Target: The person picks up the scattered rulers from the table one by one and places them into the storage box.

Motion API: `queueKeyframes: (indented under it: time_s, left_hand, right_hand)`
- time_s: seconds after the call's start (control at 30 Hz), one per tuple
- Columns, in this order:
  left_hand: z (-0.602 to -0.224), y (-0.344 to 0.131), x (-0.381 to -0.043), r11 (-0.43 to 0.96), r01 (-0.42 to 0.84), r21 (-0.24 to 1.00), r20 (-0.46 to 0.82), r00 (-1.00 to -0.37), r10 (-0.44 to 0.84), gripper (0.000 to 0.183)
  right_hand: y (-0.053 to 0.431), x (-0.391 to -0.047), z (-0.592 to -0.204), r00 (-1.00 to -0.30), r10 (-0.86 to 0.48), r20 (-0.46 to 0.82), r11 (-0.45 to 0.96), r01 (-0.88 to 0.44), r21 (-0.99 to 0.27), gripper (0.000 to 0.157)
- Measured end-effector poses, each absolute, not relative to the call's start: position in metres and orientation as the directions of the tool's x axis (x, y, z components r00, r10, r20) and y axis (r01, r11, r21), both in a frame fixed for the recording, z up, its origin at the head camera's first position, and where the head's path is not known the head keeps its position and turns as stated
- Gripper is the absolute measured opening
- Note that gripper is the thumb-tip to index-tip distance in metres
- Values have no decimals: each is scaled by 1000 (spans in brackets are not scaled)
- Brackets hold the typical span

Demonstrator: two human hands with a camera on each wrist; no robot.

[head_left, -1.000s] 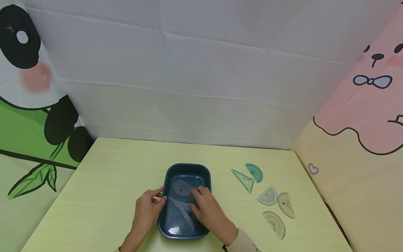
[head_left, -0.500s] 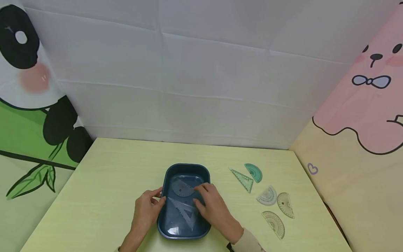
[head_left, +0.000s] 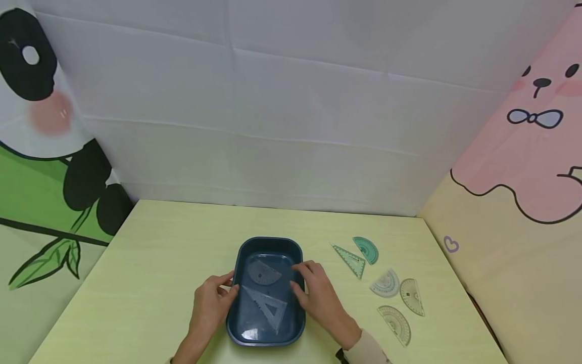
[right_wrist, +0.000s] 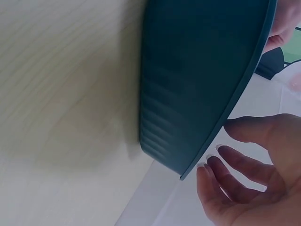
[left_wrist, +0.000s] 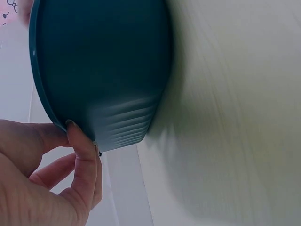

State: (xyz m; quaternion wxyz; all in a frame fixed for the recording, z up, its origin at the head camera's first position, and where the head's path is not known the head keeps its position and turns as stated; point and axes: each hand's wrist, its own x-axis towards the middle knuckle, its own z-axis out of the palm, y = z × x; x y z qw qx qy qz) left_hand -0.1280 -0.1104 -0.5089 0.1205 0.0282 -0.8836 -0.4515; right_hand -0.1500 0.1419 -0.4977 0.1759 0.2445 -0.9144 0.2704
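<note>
A dark blue plastic tray (head_left: 270, 246) stands on the table. Inside it lie a clear protractor (head_left: 263, 273) and, nearer me, a clear set square (head_left: 264, 302) with a triangular hole. My left hand (head_left: 211, 303) pinches the tray's left rim between thumb and fingers; the left wrist view shows the tray wall (left_wrist: 103, 61) beside that grip. Over the right rim is my right hand (head_left: 322, 299), thumb and fingers spread apart with nothing between them. In the right wrist view its thumb is at the rim of the tray (right_wrist: 188, 84); whether they touch I cannot tell.
Right of the tray lie a green set square (head_left: 354, 262), a teal protractor (head_left: 367, 250) and three clear protractors: one upper (head_left: 385, 284), one at the far right (head_left: 413, 297), one nearest me (head_left: 395, 323). A white cloth wall (head_left: 273, 167) closes the back.
My right hand has drawn back rightward from over the tray's inside to its right rim, leaving the clear set square in full view. My left hand stays on the left rim.
</note>
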Motion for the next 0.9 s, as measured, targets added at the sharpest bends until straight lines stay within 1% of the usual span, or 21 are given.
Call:
queueKeyframes:
  time_s: [0.23,0.43,0.77,0.9]
  left_hand:
    - [-510,-110,-127,588,80,805,214,-963,-162,34]
    - [-509,-109,-127,586,77,807,212,-963,-167,33]
    - [-510,-109,-127,578,60,814,195,-965,-174,34]
    - [-510,-109,-127,577,58,815,192,-966,-173,34]
  right_hand:
    - [153,-154,-499,-807,-318,498,726,-545,-419,28]
    - [165,-156,-499,-809,-293,510,739,-530,-415,28]
    - [185,-161,-502,-839,-253,481,765,-478,-431,28]
    - [191,-163,-502,-834,-244,495,775,-475,-417,28]
